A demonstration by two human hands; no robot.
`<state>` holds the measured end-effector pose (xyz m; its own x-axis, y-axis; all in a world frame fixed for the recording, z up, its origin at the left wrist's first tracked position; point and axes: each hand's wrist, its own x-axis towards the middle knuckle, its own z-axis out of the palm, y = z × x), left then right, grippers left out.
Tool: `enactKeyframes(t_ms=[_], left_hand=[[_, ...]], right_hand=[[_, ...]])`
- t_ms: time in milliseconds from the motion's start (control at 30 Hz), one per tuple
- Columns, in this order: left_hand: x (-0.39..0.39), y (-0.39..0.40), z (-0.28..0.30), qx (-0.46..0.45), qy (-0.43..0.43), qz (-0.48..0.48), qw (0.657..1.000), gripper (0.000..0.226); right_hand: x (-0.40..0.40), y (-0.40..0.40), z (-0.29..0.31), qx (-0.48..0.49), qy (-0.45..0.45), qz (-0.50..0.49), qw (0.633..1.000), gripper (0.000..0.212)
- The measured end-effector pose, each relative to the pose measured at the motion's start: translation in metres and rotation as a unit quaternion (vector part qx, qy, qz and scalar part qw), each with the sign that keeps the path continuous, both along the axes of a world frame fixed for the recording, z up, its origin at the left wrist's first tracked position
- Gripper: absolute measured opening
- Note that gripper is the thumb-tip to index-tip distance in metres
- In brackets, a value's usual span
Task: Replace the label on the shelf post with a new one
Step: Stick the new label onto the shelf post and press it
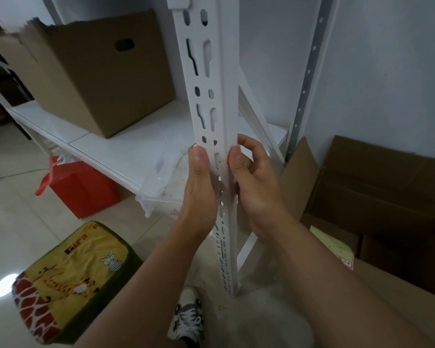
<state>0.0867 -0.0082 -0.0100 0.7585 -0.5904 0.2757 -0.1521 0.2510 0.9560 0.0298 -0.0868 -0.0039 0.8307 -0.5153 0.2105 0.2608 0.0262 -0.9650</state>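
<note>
Both my hands are up on the white shelf post (217,96), the slotted upright at the front corner of the rack. My left hand (199,182) lies against the post's left edge with the thumb pressed flat on the slotted face, fingers wrapped behind where I can't see them. My right hand (251,177) is on the right edge, thumb and curled fingers pinching at the corner of the post. There's a tiny sliver of red (228,160) right at my right thumb, touching the post edge. It could be the label, but it's too small to say for sure, and no label shows clearly anywhere else on the post.

Around me: a big cardboard box (91,79) sits on the white shelf board (126,144) to the left of the post. Under that shelf there's a red bag (82,187) on the floor and a clear plastic container (166,177) tucked just behind my left hand. Near my left forearm sits a yellow giraffe-print stool (68,277). More open cardboard boxes (377,194) are off to the right by the wall. My sneaker (187,317) is planted near the foot of the post.
</note>
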Motion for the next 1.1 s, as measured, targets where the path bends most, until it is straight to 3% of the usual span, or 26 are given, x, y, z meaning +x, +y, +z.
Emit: enactKeyframes(t_ms=[167, 300, 433, 600, 833, 1100], left_hand=[[0.0026, -0.0024, -0.0016, 0.012, -0.017, 0.013, 1.000, 0.069], [0.0009, 0.0000, -0.0012, 0.007, -0.013, 0.006, 1.000, 0.070], [0.0006, 0.0001, -0.0002, 0.009, -0.010, 0.010, 1.000, 0.062], [0.0041, -0.0023, -0.0017, 0.005, -0.014, 0.016, 1.000, 0.081], [0.0054, -0.0008, -0.0025, 0.010, -0.037, 0.023, 0.999, 0.080], [0.0004, -0.0008, 0.0009, 0.013, -0.050, 0.046, 0.998, 0.028]], right_hand=[[0.0019, 0.0003, 0.0004, 0.040, -0.014, 0.000, 0.999, 0.051], [0.0030, 0.0008, -0.0014, 0.077, -0.012, 0.021, 0.997, 0.039], [0.0036, -0.0008, -0.0004, 0.110, -0.012, 0.036, 0.993, 0.045], [0.0055, -0.0037, 0.0021, 0.139, -0.016, 0.038, 0.989, 0.047], [0.0034, -0.0038, 0.0017, 0.206, -0.032, 0.068, 0.976, 0.035], [0.0079, -0.0063, 0.0035, 0.201, -0.007, 0.041, 0.979, 0.034]])
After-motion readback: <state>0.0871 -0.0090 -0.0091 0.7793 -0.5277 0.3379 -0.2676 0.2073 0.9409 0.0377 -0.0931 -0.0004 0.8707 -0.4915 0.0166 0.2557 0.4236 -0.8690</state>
